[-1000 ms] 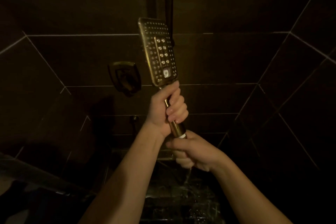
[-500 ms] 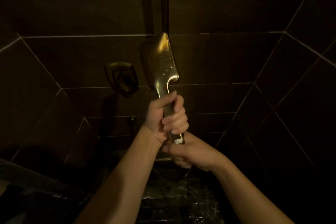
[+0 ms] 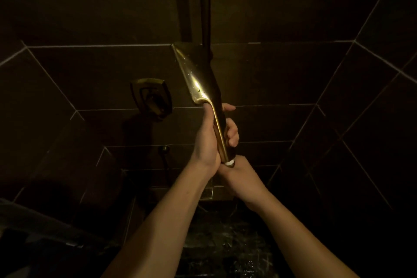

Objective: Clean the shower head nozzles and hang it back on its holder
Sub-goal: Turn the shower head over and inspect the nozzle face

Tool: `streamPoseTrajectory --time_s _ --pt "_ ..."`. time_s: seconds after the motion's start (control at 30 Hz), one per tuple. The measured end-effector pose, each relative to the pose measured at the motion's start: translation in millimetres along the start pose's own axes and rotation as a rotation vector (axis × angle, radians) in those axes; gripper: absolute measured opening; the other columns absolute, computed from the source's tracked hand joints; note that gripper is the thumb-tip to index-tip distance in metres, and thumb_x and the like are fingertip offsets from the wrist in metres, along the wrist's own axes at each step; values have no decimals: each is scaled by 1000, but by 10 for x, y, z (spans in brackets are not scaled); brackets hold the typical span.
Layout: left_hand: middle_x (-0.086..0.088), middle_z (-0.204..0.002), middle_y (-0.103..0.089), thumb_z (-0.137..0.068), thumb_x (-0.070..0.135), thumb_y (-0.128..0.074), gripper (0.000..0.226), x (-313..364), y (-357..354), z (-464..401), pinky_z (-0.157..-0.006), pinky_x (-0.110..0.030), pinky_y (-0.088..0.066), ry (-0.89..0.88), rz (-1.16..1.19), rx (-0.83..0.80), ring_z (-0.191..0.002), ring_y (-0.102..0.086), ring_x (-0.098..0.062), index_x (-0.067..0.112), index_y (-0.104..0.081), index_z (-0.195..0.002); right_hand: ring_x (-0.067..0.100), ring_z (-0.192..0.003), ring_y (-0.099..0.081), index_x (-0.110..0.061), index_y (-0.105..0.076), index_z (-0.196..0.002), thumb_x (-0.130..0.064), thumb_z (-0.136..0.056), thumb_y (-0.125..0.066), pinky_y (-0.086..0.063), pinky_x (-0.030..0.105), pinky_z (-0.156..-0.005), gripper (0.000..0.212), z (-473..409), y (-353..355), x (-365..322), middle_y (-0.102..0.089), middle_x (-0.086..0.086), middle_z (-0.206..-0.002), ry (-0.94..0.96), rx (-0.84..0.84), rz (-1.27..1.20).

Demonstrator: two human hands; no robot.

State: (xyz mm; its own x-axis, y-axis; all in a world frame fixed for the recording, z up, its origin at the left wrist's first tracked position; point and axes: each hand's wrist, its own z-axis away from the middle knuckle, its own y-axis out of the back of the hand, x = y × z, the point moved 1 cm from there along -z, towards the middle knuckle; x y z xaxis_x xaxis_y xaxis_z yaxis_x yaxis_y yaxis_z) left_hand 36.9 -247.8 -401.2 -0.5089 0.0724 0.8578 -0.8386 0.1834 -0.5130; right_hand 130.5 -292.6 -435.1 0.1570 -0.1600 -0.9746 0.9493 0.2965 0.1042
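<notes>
Where the two forearms rise from the bottom edge, wet dark floor glints between them. Right hand sits lowest, fingers curled round something just under the handle's white end ring; what they clamp is hidden. Left hand wraps the gold handle, fingers clamped on it, thumb up near the neck. Shower head is held upright, back side to camera, droplets on it, against the dark vertical rail. Gold wall control sits left on dark tile.
</notes>
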Motion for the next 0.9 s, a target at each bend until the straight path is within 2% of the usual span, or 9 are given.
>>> streamPoseTrajectory --time_s 0.07,0.2,0.33,0.43,0.57,0.67,0.73,0.83,0.9 --pt "-3 -69 -48 -107 55 -26 54 0 -3 -12 -59 -29 -41 -24 -60 17 -59 -46 -16 13 -58 -118 6 -49 -45 -14 -63 -81 -19 -94 -57 -36 22 -50 16 -25 19 -7 -51 -6 -57 3 10 13" --pt "-3 -76 -57 -101 57 -40 48 13 -18 -30 -63 -34 -50 -47 -122 4 -65 -56 -18 17 -60 -117 8 -53 -48 -7 -65 -84 -15 -95 -55 -39 22 -52 17 -53 34 -28 -53 -4 -60 17 39 60" --pt "-1 -65 -53 -94 65 -40 50 4 -41 -42 -47 -28 -42 -83 -212 34 -49 -49 -15 22 -55 -116 14 -55 -48 0 -65 -85 -13 -94 -56 -38 24 -51 18 -88 44 -25 -55 0 -62 17 39 97" --pt "5 -65 -50 -98 66 -34 48 -12 -65 -68 -46 -26 -39 -122 -240 78 -51 -45 -12 25 -52 -112 18 -56 -48 0 -66 -85 -17 -94 -56 -38 27 -52 22 -130 34 -25 -57 2 -64 6 77 67" --pt "2 -80 -51 -100 52 -46 33 29 -63 -110 -57 -26 -46 -79 -117 84 -61 -50 -11 23 -48 -116 9 -50 -46 -4 -66 -86 -22 -94 -58 -35 26 -51 21 -169 101 -59 -53 0 -60 -22 143 39" --pt "3 -84 -56 -101 40 -53 21 45 -29 -119 -66 -33 -51 -99 -112 95 -69 -59 -14 28 -48 -116 8 -46 -44 -9 -62 -81 -14 -93 -56 -35 25 -48 14 -180 163 -73 -49 -1 -57 -34 139 50" --pt "-2 -96 -62 -101 32 -57 23 67 -34 -113 -74 -37 -57 -128 -135 119 -79 -67 -20 32 -49 -122 7 -44 -43 -11 -59 -79 -11 -92 -55 -35 25 -47 14 -189 170 -66 -47 -3 -56 -39 128 57" --pt "-15 -122 -63 -100 18 -62 35 120 -67 -105 -84 -39 -61 -142 -130 148 -94 -74 -26 32 -48 -128 8 -46 -44 2 -63 -88 -13 -92 -55 -35 25 -48 18 -207 145 -37 -48 2 -60 -39 119 55" --pt "-16 -118 -67 -98 11 -63 33 147 -68 -115 -86 -43 -61 -150 -99 164 -95 -75 -29 26 -50 -124 10 -48 -43 2 -62 -84 -12 -91 -55 -34 29 -50 18 -216 133 -27 -47 5 -61 -34 131 76"
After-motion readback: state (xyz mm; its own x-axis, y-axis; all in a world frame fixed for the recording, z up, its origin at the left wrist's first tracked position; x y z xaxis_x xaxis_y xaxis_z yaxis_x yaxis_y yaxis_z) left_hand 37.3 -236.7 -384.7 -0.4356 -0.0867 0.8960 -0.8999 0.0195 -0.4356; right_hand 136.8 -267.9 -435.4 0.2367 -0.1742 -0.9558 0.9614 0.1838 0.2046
